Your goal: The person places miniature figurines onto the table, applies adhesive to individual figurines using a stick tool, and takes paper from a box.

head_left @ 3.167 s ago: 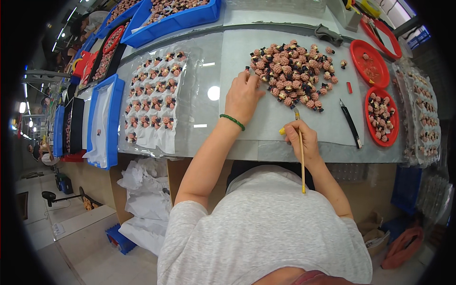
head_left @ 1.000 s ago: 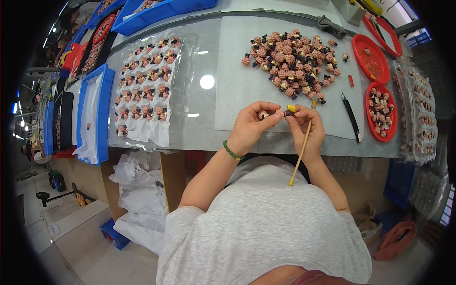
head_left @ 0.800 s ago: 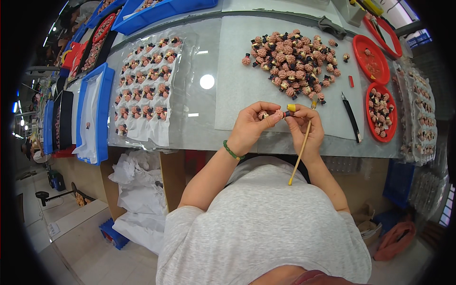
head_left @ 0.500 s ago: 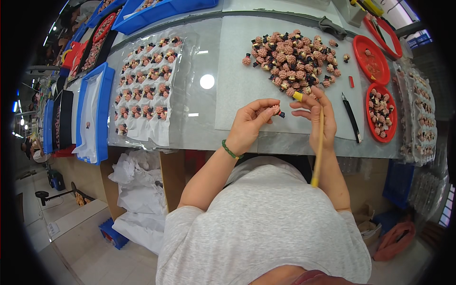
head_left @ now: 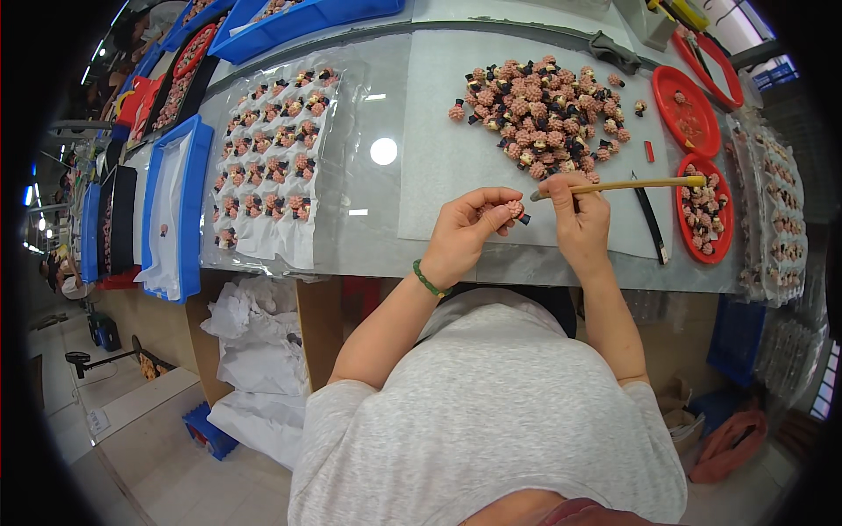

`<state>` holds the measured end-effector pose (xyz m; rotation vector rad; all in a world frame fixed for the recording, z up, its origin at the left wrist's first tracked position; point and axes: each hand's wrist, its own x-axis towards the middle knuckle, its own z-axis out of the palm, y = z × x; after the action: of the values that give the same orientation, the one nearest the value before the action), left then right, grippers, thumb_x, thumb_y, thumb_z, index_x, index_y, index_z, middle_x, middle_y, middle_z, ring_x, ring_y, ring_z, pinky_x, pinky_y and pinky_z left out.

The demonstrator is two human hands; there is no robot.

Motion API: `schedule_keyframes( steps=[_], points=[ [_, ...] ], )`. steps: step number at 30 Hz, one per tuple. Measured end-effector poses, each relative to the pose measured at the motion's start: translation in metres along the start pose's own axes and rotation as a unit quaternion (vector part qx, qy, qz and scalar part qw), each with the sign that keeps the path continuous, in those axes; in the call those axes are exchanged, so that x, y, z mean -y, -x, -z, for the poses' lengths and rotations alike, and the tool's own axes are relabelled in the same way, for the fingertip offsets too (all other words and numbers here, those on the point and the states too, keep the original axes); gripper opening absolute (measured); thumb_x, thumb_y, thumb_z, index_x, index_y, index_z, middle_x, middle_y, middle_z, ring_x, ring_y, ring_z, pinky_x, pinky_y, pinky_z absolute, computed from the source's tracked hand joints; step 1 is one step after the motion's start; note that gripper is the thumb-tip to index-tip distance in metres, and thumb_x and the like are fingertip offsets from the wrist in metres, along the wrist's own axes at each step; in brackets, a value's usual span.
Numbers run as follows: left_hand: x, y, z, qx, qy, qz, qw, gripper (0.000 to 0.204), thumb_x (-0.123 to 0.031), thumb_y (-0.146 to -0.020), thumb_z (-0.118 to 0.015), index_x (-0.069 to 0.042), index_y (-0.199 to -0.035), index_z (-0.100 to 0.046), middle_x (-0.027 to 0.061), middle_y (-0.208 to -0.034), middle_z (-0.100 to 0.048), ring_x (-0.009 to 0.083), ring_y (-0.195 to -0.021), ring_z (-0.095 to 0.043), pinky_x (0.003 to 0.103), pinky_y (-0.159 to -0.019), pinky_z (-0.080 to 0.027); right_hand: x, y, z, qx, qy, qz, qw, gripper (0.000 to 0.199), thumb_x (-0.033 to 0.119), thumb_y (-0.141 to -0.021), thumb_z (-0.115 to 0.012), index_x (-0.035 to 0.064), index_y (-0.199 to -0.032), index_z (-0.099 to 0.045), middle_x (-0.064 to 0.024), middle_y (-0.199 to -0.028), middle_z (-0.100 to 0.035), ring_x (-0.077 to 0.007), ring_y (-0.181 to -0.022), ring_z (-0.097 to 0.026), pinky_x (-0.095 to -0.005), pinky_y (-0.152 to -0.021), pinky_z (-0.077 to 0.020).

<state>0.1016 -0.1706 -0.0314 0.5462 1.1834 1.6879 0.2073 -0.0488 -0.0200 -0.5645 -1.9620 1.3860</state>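
Note:
My left hand (head_left: pixel 458 235) pinches a small figurine (head_left: pixel 516 209) with a knobbly pink top and a dark end between thumb and fingers. In my right hand (head_left: pixel 581 223) is a thin yellow stick-like tool (head_left: pixel 645 184), gripped near its greyish tip. That tip points left, close to the figurine; whether they touch I cannot tell. The rest of the stick reaches right, across a black pen-shaped tool (head_left: pixel 648 219) on the table. Beyond my hands lies a heap of similar figurines (head_left: pixel 544 114) on a white sheet (head_left: pixel 430 167).
At left, a clear tray (head_left: pixel 324 184) holds rows of figurines on white paper, beside a blue bin (head_left: pixel 195 210). Red dishes (head_left: pixel 715 131) stand at right, one with figurines (head_left: pixel 704 210). A small red block (head_left: pixel 649 152) lies near the heap. Stacked trays (head_left: pixel 772 219) stand at far right.
The yellow stick has swung from pointing down toward my body to lying nearly level, its tip now by the figurine. My right fingers have closed round it. The left hand has barely moved.

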Motion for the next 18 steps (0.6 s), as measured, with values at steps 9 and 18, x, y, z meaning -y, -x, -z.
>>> schedule_keyframes(
  steps=[9,18],
  points=[
    [0.002,-0.001,0.003,0.005,0.018,0.014,1.000,0.024,-0.009,-0.086,-0.051,0.003,-0.108,-0.053,0.0049,-0.091,-0.060,0.0083,-0.076,-0.052,0.021,-0.070,-0.043,-0.003,-0.002,0.005,0.041,0.087,0.131,0.987,0.020,0.020,-0.089,-0.050,0.0026,-0.083,-0.058,-0.0018,-0.066,-0.053,-0.0066,-0.056,-0.042,-0.0202,-0.048,-0.0309],
    [-0.009,-0.001,-0.001,0.032,0.151,0.067,0.986,0.030,-0.006,-0.087,-0.048,0.002,-0.115,-0.044,0.0083,-0.100,-0.056,0.0112,-0.081,-0.053,0.023,-0.073,-0.043,-0.006,0.022,-0.004,0.007,-0.041,0.080,0.996,0.013,-0.001,-0.079,-0.060,0.0011,-0.087,-0.049,-0.0108,-0.092,-0.056,-0.0116,-0.075,-0.055,-0.0231,-0.069,-0.0461]
  ],
)
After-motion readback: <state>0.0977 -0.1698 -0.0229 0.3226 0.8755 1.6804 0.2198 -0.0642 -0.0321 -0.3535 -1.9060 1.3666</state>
